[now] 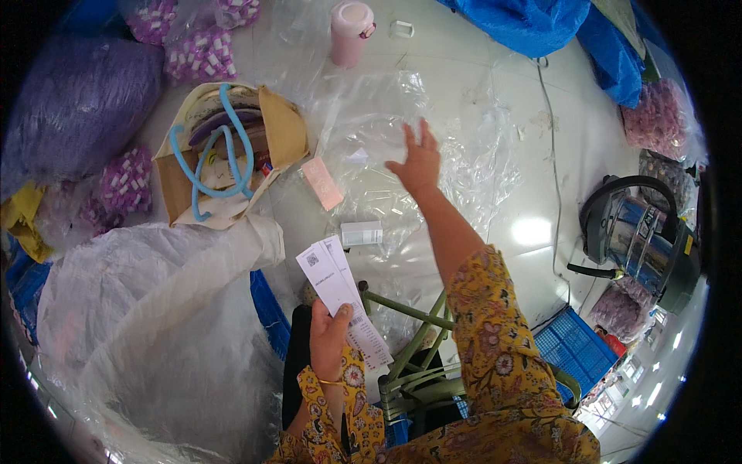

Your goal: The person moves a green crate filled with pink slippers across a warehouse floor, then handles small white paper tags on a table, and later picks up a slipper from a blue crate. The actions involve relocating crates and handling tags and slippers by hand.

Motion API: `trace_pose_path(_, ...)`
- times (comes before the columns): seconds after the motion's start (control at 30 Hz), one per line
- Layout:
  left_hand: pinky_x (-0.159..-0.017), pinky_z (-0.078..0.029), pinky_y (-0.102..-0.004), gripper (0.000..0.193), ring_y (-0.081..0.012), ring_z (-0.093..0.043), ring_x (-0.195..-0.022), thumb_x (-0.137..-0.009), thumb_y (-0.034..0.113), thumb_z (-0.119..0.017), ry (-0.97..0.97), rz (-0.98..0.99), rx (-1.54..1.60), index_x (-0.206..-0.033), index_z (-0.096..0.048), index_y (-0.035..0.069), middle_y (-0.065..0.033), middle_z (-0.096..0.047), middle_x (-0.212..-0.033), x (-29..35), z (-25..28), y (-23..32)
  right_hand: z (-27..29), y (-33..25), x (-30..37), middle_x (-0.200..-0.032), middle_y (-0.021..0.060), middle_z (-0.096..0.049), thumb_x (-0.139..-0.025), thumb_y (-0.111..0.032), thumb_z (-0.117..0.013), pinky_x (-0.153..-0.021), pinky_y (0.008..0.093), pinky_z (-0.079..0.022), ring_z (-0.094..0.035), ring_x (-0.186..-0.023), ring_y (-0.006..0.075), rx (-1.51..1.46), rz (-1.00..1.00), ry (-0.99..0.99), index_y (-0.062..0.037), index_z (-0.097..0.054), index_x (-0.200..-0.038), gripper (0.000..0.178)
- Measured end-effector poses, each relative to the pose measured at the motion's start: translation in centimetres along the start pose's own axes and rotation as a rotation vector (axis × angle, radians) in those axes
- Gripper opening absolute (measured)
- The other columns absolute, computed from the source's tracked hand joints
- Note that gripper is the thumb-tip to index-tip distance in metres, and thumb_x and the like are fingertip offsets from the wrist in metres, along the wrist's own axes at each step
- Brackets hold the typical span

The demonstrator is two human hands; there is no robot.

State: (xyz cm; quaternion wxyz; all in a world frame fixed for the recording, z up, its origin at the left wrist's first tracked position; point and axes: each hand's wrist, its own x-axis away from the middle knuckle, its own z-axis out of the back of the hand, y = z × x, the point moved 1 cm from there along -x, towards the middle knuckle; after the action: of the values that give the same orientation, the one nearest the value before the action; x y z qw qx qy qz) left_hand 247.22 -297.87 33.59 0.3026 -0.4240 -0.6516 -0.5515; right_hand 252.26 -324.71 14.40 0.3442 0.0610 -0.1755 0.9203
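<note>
My left hand (328, 337) grips a few long white printed paper slips (332, 280), thumb on top, low in the middle of the view. Stretched forward, my right hand (420, 158) has its fingers apart and holds nothing. Beneath it spreads a clear plastic sheet (471, 166) on the floor; whether the hand touches it I cannot tell. Left of that hand lies a pink paper slip (322, 184). A small white box (362, 233) rests between the slips and the plastic.
A paper bag (283, 127) with blue handles stands at left, beside bags of purple-and-white pieces (199, 54) and a large plastic-wrapped bundle (178, 332). A pink bottle (350, 35) stands far off. At right are a vacuum cleaner (638, 232), a cable (550, 116) and a blue crate (574, 348).
</note>
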Motion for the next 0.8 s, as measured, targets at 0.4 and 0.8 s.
trace_pose_path(0.4,-0.081,-0.041,-0.0259,0.032,-0.0130,-0.053,-0.090,-0.087,0.006,-0.049,-0.012,-0.008,0.136,-0.118,-0.043,-0.001,-0.0080,-0.055,-0.106,-0.4,0.4,0.2,-4.4,-2.4,0.3,-0.092,0.0083,-0.057,-0.082,-0.012,-0.050,-0.073,0.0401,-0.048,-0.056,-0.090,0.0289,0.074,0.085,-0.275,-0.0152,-0.055,-0.100,0.019)
trace_pose_path(0.8,-0.079,-0.043,-0.0260,0.030,-0.0119,-0.054,-0.091,-0.088,0.007,-0.049,-0.050,-0.034,0.115,-0.118,-0.046,0.001,-0.0056,-0.057,-0.107,-0.3,0.2,-0.8,-4.3,5.7,6.8,-0.102,0.0156,-0.055,-0.072,-0.008,-0.057,-0.083,0.0384,-0.044,-0.052,-0.098,0.0298,-0.089,-0.179,0.286,-0.0043,-0.055,-0.106,0.035)
